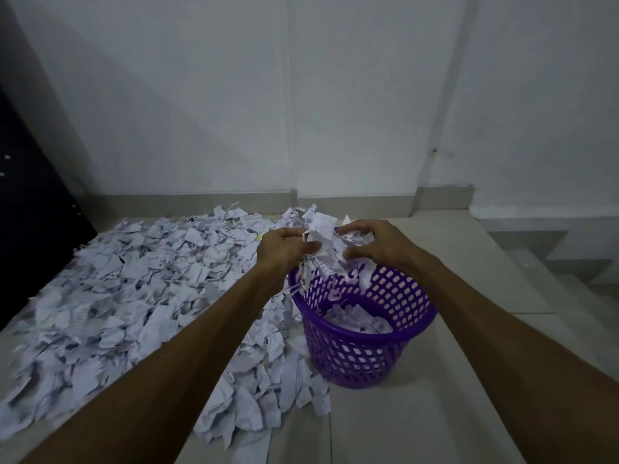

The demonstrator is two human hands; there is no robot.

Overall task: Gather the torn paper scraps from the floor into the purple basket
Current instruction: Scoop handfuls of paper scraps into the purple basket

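Gripping one bundle of torn scraps (323, 241) between left hand (284, 249) and right hand (375, 244), right over purple basket (361, 363), so loose bits drop inside. Beyond, left: scrap pile (134, 289) across floor (435, 396) toward wall (301, 95).

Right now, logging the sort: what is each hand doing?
Left hand: curled round the paper scraps above the purple basket.
Right hand: gripping the same bunch.

Scrap pile (134, 296) on floor (435, 413) left of basket (361, 333), w/ scraps inside.
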